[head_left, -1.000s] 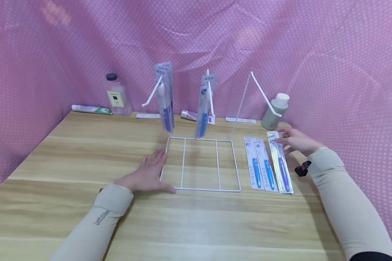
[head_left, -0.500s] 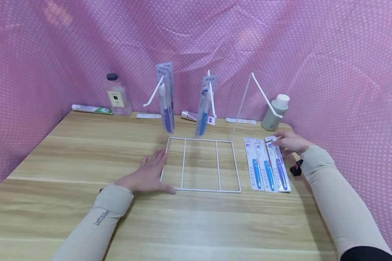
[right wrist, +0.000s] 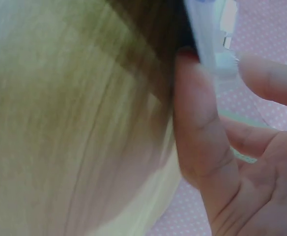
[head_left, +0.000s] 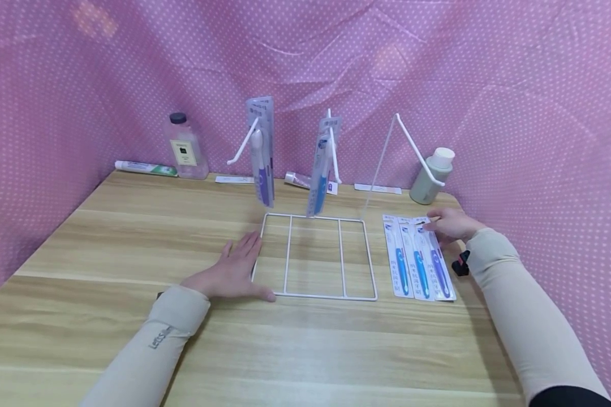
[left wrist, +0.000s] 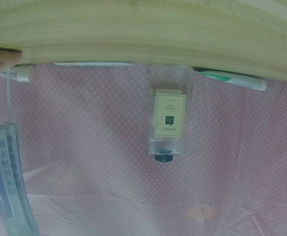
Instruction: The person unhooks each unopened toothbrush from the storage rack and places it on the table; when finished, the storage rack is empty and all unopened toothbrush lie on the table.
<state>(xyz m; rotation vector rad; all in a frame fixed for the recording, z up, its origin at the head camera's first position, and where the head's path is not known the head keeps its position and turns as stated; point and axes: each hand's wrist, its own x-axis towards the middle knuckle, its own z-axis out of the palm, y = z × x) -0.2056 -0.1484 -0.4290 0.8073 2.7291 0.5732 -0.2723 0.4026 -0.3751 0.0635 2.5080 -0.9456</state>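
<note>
My right hand [head_left: 453, 223] pinches the top end of a packaged purple toothbrush [head_left: 440, 268], thumb and fingers at its edge in the right wrist view. That pack lies beside two packaged blue toothbrushes, the outer one [head_left: 400, 265] and the middle one [head_left: 421, 270], all three side by side on the table. My left hand [head_left: 229, 274] rests with spread fingers at the left side of a white wire rack [head_left: 310, 296], thumb at its front corner. From the rack's left hook hang purple toothbrush packs [head_left: 265, 181]; a blue toothbrush pack [head_left: 319, 186] hangs on the middle hook.
The rack's right hook [head_left: 412, 144] carries no pack and juts toward a grey-green bottle [head_left: 426, 183]. Along the back stand or lie a clear bottle [head_left: 185, 150], a green-and-white toothpaste tube [head_left: 147, 168] and a smaller tube [head_left: 297, 180]. A pink dotted curtain [head_left: 539, 141] surrounds the wooden table.
My right hand has shifted left and slightly toward me with the purple toothbrush pack, which now lines up against the blue ones. My left hand stays in place on the rack.
</note>
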